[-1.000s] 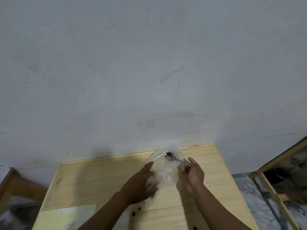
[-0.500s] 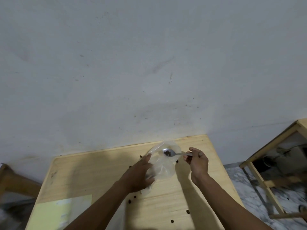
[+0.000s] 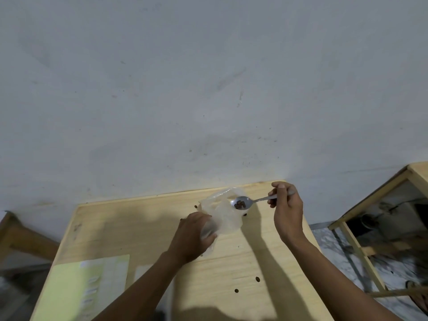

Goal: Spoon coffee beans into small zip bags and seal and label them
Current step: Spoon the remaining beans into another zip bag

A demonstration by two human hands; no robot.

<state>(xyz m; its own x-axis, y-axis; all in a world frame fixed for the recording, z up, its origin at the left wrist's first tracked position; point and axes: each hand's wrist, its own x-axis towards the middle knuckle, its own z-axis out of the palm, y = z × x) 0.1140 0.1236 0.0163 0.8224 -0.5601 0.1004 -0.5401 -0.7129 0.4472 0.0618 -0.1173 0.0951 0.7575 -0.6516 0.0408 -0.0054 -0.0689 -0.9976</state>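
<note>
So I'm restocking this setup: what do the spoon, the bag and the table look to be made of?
Spoon: probably polished metal, silvery with a bright glint on bowl and handle. Bag: thin clear plastic film, see-through and crumpled. Table: pale wood, possibly plywood or veneer, with visible straight grain and a matt finish.

Two hands are in view, the left hand point(image 3: 193, 237) and the right hand point(image 3: 287, 209), along with one clear plastic bag point(image 3: 223, 210) and one metal spoon point(image 3: 245, 202) carrying a small cluster of coffee beans point(image 3: 240, 205), too bunched to count. On the wooden counter point(image 3: 254, 258) about five loose beans can be made out: two point(image 3: 257, 279) toward its right side, near the front edge, and roughly three point(image 3: 196, 206) close to the far edge around the bag. One yellow-green label sheet point(image 3: 83, 286) lies at the front left corner; a second wooden table point(image 3: 416, 172) stands to the right.
</note>
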